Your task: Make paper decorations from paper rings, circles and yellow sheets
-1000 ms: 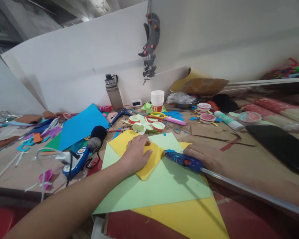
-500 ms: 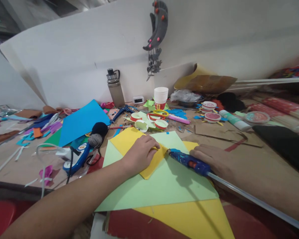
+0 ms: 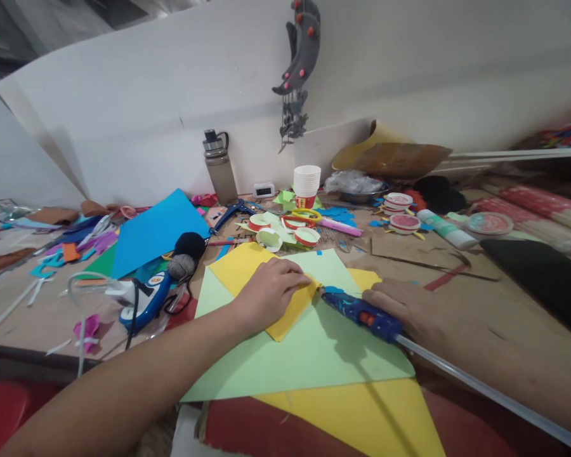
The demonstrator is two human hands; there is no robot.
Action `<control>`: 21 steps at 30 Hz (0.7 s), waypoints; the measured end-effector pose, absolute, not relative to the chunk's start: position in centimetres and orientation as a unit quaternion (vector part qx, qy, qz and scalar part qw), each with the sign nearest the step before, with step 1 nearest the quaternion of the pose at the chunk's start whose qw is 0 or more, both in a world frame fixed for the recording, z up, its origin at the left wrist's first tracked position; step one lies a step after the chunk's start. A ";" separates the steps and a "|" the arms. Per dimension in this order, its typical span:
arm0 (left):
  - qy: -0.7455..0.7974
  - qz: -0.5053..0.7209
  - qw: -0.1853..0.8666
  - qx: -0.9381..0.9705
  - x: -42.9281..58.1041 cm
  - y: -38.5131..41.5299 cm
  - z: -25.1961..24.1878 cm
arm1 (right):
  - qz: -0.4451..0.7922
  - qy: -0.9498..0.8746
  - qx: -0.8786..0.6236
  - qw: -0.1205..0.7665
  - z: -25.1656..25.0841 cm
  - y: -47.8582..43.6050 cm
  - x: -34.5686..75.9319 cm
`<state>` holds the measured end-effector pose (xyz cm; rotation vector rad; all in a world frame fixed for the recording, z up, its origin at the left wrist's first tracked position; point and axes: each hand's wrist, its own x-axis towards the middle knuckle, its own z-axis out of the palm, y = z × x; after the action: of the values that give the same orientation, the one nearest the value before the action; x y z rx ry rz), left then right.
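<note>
My left hand (image 3: 273, 289) rests on a folded piece of yellow paper (image 3: 285, 324), its thumb and fingers pinched together at the paper's right corner. In my right hand (image 3: 397, 304) is a blue hot glue gun (image 3: 359, 311), its nozzle close to that corner; I cannot tell whether it touches. A long clear glue stick (image 3: 485, 384) sticks out of the gun's back end. Under the yellow piece lies a light green sheet (image 3: 333, 368), with a larger yellow sheet (image 3: 361, 412) beneath it.
Behind the sheets are yellow-handled scissors (image 3: 307, 216), paper cups (image 3: 307, 184) and cut cup bottoms (image 3: 269, 239). A blue sheet (image 3: 159, 231), yarn balls (image 3: 190, 246) and a blue-white device (image 3: 147, 304) with cables lie left. A black slab (image 3: 542, 279) lies right, a bottle (image 3: 220, 168) behind.
My left fingers have shifted slightly right along the corner of the yellow paper. The glue gun has barely moved, its nozzle still beside that corner.
</note>
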<state>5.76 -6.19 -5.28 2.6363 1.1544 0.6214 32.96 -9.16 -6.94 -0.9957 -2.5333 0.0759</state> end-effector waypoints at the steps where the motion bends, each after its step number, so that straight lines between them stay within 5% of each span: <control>1: 0.390 0.209 0.096 0.891 5.8 -6.2 -5.3 | 0.025 -0.914 -0.350 0.202 -6.9 -9.3 32.9; 21: 0.377 0.180 0.071 0.906 5.5 -6.4 -5.3 | 0.118 -0.873 -0.415 0.226 -5.6 -9.9 33.8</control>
<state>5.49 -6.35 -5.26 2.7231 1.1351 0.5401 33.84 -9.93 -5.60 -1.1453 -2.4075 0.3261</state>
